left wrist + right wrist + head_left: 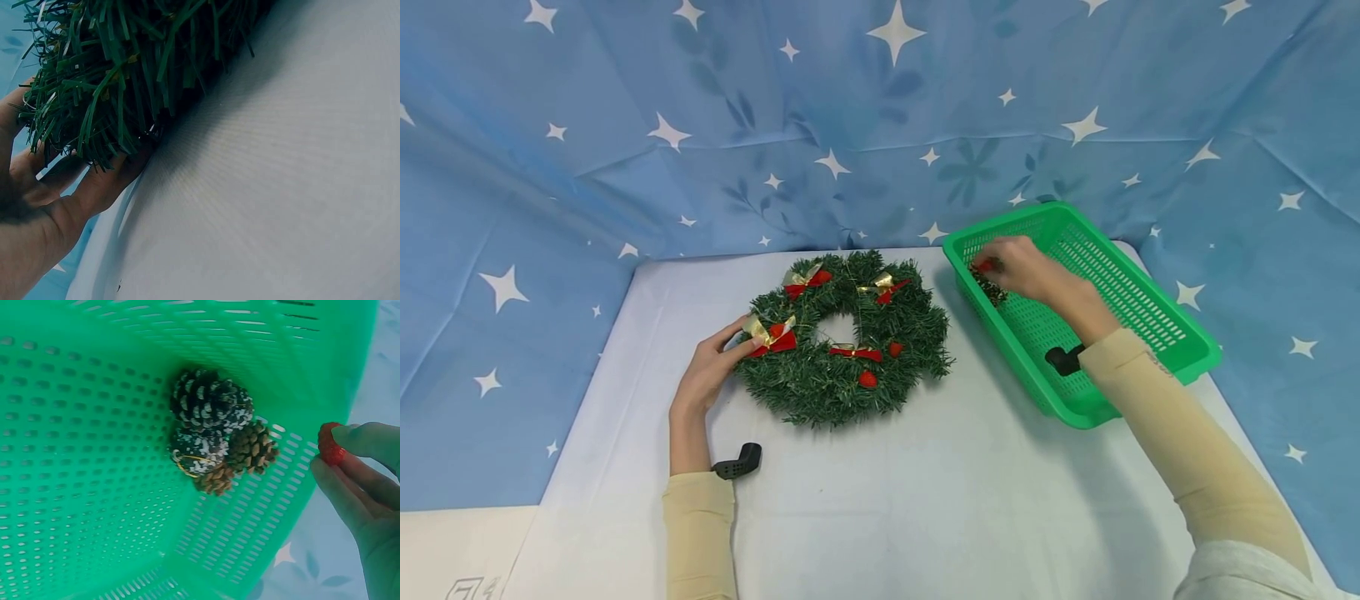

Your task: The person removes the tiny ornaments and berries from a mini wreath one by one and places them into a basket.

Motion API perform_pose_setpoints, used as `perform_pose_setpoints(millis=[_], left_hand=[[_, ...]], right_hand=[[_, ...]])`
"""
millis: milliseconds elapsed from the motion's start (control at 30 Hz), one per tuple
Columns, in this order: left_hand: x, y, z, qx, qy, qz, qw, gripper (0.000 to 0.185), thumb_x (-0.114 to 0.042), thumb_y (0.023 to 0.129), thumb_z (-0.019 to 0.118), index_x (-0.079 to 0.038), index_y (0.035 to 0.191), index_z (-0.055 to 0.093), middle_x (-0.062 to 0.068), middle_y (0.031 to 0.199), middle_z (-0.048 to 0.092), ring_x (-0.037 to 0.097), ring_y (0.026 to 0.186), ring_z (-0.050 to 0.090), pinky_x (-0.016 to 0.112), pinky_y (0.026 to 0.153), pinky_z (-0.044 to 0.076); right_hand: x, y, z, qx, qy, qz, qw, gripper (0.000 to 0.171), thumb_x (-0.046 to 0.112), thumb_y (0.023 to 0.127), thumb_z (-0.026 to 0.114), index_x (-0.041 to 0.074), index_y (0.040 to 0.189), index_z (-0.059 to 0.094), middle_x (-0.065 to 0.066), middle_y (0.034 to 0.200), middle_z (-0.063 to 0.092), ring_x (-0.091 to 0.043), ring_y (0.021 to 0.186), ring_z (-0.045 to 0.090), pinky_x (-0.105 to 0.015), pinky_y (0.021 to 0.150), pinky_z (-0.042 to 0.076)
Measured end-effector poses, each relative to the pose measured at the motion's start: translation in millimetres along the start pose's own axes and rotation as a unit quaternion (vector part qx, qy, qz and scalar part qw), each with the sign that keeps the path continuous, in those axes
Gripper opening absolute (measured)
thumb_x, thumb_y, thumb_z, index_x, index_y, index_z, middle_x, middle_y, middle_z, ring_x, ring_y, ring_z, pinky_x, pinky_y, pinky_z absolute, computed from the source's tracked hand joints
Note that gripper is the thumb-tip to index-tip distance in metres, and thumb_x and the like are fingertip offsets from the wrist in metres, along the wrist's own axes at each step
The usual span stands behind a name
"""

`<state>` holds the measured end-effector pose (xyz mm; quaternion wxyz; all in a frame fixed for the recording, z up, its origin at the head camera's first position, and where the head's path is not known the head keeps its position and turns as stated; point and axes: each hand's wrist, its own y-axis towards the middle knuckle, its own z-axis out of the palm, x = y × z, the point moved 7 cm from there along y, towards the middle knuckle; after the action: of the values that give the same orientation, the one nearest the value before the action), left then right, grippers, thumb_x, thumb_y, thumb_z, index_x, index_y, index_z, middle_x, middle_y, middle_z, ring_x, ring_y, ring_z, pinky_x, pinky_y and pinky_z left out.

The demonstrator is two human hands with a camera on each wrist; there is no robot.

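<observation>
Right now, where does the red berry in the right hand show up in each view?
Head: red berry right of centre, in the right hand, by the green basket's upper-left corner.
Left wrist: not in it.
Right wrist: right side, slightly above mid-height.
Shared landmark: blue star-print cloth, in all three.

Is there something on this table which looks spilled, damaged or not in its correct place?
Nothing stands out: the wreath rests on the table, the pine cones lie together inside the green basket, and the right hand pinches a red berry. No spill or damage shows.
</observation>
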<state>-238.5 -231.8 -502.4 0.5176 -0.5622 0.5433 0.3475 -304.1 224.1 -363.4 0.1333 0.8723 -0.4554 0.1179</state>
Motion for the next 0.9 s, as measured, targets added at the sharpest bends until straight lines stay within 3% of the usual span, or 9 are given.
perform_pose_setpoints(millis=[400,900], left_hand=[[-0.7,-0.2,0.1,0.0,0.003,0.0,1.0,0.076,-0.039,0.1,0.07,-0.02,0.163,0.033,0.003,0.172,0.019,0.028,0.161,0.005,0.057,0.127,0.017],[-3.3,-1.6,1.0,0.0,-0.001,0.003,1.0,0.077,-0.04,0.099,0.071,-0.019,0.163,0.034,0.004,0.172,0.019,0.029,0.161,0.005,0.058,0.126,0.018]], right_hand=[[-18,-8,17,0.02,0.009,0.047,0.999,0.023,-0.01,0.09,0.067,-0.008,0.112,0.074,-0.026,0.112,0.072,-0.04,0.101,0.07,-0.048,0.081,0.061],[-29,-14,37,0.044,0.021,0.048,0.998,0.025,-0.013,0.091,0.064,-0.01,0.115,0.073,-0.029,0.114,0.071,-0.042,0.098,0.071,-0.047,0.076,0.06]])
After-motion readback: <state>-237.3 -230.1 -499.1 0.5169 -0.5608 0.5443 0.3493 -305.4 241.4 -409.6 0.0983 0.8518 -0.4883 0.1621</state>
